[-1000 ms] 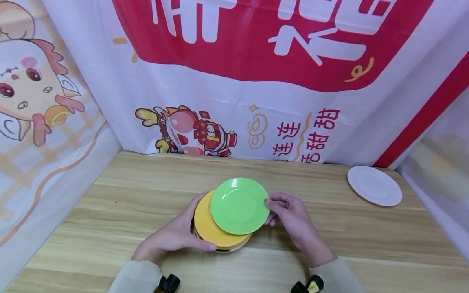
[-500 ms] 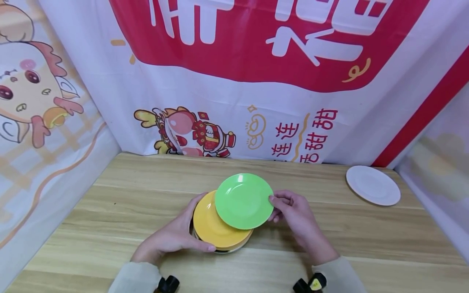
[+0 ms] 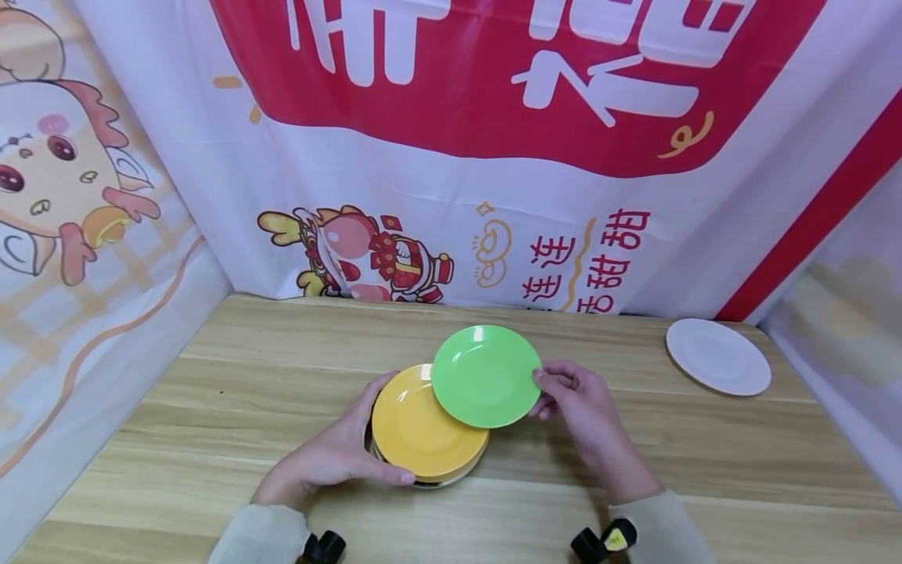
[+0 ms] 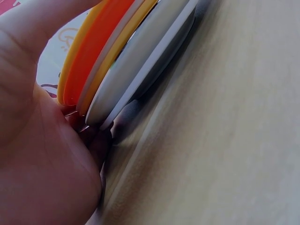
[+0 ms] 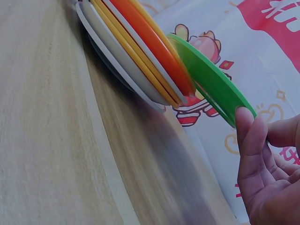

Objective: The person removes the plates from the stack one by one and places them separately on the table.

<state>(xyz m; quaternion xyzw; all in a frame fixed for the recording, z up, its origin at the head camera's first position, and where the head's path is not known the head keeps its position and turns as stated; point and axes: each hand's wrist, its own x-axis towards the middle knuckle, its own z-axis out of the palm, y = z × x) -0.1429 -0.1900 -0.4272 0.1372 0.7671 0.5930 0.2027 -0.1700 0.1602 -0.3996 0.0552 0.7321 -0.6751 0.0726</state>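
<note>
My right hand (image 3: 581, 399) pinches the right rim of a green plate (image 3: 486, 376) between thumb and fingers. The green plate is raised and tilted, its left part overlapping the top of a stack. A yellow plate (image 3: 416, 439) tops that stack. Under it, the right wrist view shows an orange plate (image 5: 152, 40) and several yellow, white and grey plates. With thumb at the near side and fingers round the far side, my left hand (image 3: 345, 446) holds the stack by its left edge. In the left wrist view its fingers partly hide behind the white plates (image 4: 136, 65).
A single white plate (image 3: 717, 356) lies at the back right of the wooden table (image 3: 705, 454). Printed cloth (image 3: 395, 172) hangs behind the table and along both sides. Dark wrist cameras sit on both sleeves.
The green plate has slid to the right and away from me in my right hand, uncovering more of the yellow plate. My left hand stays in place on the stack.
</note>
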